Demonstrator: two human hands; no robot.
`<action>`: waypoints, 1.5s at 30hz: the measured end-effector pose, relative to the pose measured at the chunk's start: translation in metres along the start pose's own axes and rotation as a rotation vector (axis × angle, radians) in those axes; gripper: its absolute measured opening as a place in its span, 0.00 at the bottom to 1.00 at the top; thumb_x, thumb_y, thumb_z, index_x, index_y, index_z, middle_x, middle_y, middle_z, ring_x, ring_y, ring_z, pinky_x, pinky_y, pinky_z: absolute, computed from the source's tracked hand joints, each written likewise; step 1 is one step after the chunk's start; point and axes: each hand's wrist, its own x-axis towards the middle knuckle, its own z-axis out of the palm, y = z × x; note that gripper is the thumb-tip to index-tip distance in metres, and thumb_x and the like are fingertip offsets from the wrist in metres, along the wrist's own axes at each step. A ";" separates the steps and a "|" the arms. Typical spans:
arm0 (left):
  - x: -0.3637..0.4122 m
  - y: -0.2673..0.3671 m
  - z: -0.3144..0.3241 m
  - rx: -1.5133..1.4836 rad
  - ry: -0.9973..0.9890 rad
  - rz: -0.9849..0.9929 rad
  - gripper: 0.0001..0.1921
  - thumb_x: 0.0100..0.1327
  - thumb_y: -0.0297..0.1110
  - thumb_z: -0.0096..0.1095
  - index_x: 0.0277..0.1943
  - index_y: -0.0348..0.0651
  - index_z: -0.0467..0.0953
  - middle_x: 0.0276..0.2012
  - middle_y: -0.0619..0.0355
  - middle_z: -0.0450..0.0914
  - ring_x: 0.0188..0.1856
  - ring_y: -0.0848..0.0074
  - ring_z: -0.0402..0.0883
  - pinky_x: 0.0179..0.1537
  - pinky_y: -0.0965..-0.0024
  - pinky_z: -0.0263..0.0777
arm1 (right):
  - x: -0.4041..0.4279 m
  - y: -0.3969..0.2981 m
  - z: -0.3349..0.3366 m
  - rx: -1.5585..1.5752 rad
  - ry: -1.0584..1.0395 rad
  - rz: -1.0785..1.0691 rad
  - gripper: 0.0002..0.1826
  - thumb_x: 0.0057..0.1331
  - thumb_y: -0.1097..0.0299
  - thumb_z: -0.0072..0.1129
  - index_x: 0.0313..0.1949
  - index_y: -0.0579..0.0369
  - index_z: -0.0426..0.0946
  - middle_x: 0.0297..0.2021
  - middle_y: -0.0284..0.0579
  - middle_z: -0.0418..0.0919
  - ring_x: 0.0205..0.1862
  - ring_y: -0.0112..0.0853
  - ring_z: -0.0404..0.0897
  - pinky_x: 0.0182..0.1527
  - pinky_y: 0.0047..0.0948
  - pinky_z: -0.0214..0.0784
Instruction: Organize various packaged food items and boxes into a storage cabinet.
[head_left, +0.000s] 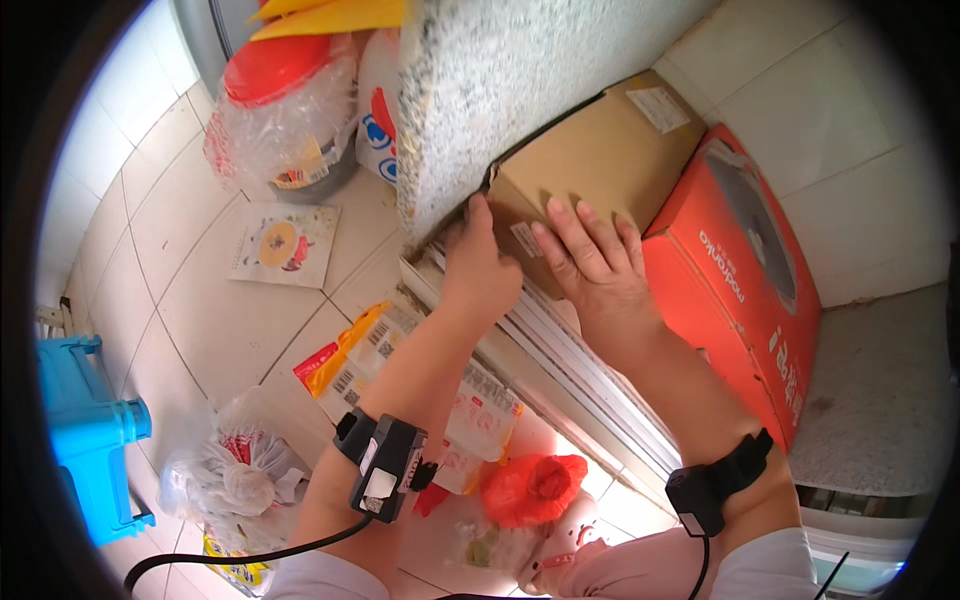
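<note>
A brown cardboard box (600, 150) stands in a low recess between a speckled stone slab (487, 97) and a red printed carton (735, 277). My right hand (604, 262) lies on the near edge of the cardboard box, its fingers spread over the top. At the box's left corner, beside the slab's lower edge, is my left hand (480, 262); its index finger points into the narrow gap there. The other fingers of my left hand are curled, and whether they grip anything is hidden. Both forearms wear black strapped devices with cables.
Metal sliding-door tracks (585, 382) run below my hands. On the tiled floor are a picture card (285, 244), printed packets (360, 352), a red plastic bag (532, 491), tied clear bags (247, 480) and a blue plastic stool (97, 435). A bagged container with a red lid (277, 71) stands at the upper left.
</note>
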 end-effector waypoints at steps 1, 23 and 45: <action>0.001 0.004 0.001 0.169 0.066 0.014 0.37 0.54 0.20 0.44 0.69 0.32 0.43 0.62 0.38 0.62 0.61 0.49 0.64 0.61 0.61 0.60 | 0.002 0.001 -0.001 0.002 0.040 -0.006 0.37 0.59 0.71 0.51 0.68 0.45 0.52 0.70 0.37 0.39 0.69 0.40 0.46 0.67 0.53 0.41; -0.222 -0.058 -0.211 -0.047 -0.318 -0.238 0.17 0.62 0.21 0.48 0.54 0.38 0.74 0.43 0.50 0.81 0.47 0.66 0.80 0.48 0.70 0.72 | 0.075 -0.049 0.028 -0.631 0.026 -0.204 0.25 0.61 0.66 0.42 0.58 0.53 0.69 0.61 0.35 0.60 0.63 0.33 0.54 0.65 0.38 0.40; -0.312 -0.131 -0.365 0.256 0.070 -0.223 0.44 0.51 0.36 0.71 0.69 0.47 0.53 0.63 0.43 0.64 0.66 0.59 0.61 0.64 0.64 0.56 | -0.013 -0.294 -0.017 0.978 -0.298 -0.223 0.17 0.60 0.66 0.54 0.47 0.59 0.72 0.43 0.53 0.75 0.45 0.48 0.75 0.49 0.41 0.68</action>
